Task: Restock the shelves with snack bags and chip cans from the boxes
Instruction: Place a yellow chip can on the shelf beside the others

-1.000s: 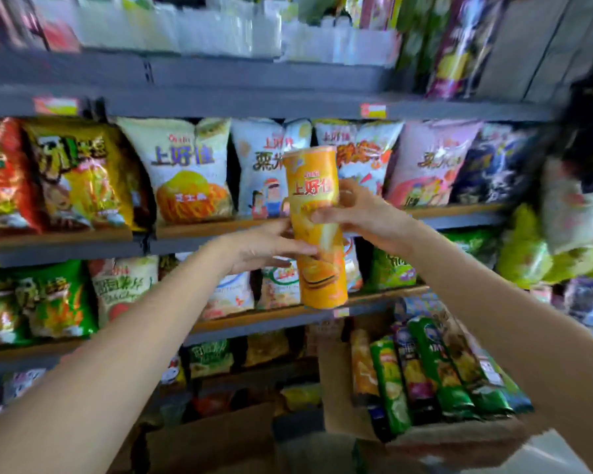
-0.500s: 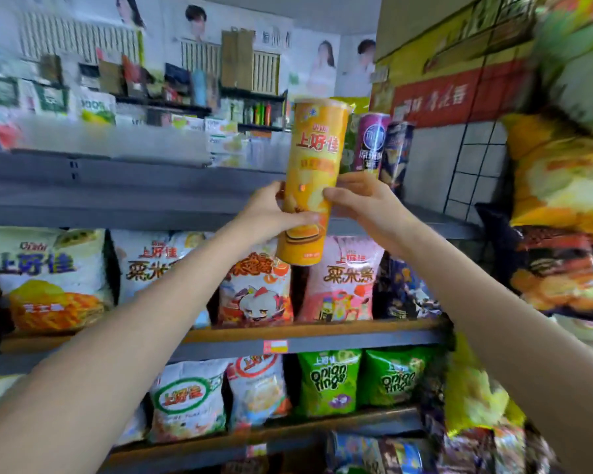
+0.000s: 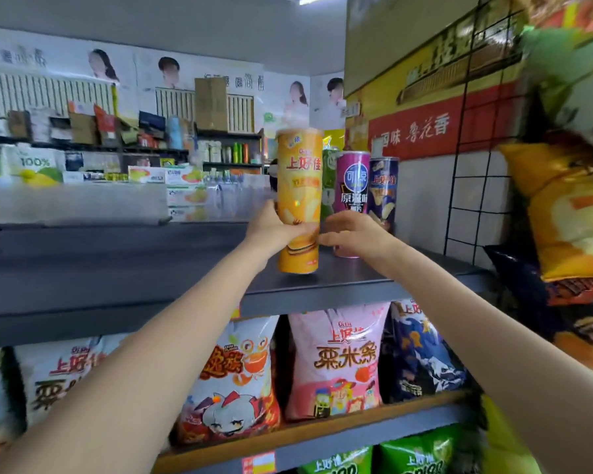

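Orange chip can [image 3: 299,200], upright, at the front of the dark top shelf [image 3: 117,285], its base on or just above the shelf surface; contact cannot be told. Left to right: the left hand [image 3: 276,230] grips the can's lower half from the left, fingers curled across its front. The right hand [image 3: 353,234] sits just right of the can, fingertips [image 3: 326,239] at its lower right side; whether they touch it or merely lie close is unclear, and the fingers are loosely bent. Behind the can stands a green can [image 3: 329,179], largely hidden. Next right, a purple can [image 3: 351,186], its base partly behind the right hand, then a dark blue can [image 3: 383,189] near the tiled wall [image 3: 425,206]. On the shelf below, left to right: an orange crab-print bag [image 3: 233,381], a pink snack bag [image 3: 336,360], a dark blue bag [image 3: 421,350].
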Tool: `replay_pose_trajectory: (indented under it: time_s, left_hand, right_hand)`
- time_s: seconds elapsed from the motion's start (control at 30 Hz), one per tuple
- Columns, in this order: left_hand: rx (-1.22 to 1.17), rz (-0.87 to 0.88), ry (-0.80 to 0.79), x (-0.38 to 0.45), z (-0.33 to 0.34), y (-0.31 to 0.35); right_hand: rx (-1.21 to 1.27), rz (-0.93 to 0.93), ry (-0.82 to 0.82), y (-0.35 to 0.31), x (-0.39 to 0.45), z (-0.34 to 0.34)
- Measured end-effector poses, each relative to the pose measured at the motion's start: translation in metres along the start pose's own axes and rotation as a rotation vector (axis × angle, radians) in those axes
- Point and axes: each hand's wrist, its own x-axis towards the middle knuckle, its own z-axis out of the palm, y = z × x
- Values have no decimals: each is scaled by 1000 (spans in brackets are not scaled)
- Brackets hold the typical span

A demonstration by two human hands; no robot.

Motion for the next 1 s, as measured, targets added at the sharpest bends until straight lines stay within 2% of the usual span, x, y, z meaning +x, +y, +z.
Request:
replay_pose_trajectory:
  time_s: [0.07,0.17,0.3,0.5,0.63,0.7,0.83,1.0]
  left_hand:
    - [45,-20,-36,18,10,-10]
    - [31,-27,-79,42,21,-22]
    - [158,-24,-165,66,32,-27]
    - [271,-53,-174,91,44,-29]
    - [265,-112,-118,94,49,-26]
    - [259,-131,-107,94,53,-27]
    - [180,-170,-117,96,57,-28]
    - [175,-180,-74,102,59,-35]
  right_hand:
    - [-81,8,3,3,14,3]
    - [-85,52,16,10,29,2]
    - [-86,89,26,19,44,2]
    - [-83,101,98,40,58,-6]
    - [-306,89,335,53,62,-27]
    - [-371,106,389,60,70,-40]
    - [-352,177,262,65,89,-45]
    - [-474,220,238,71,110,-34]
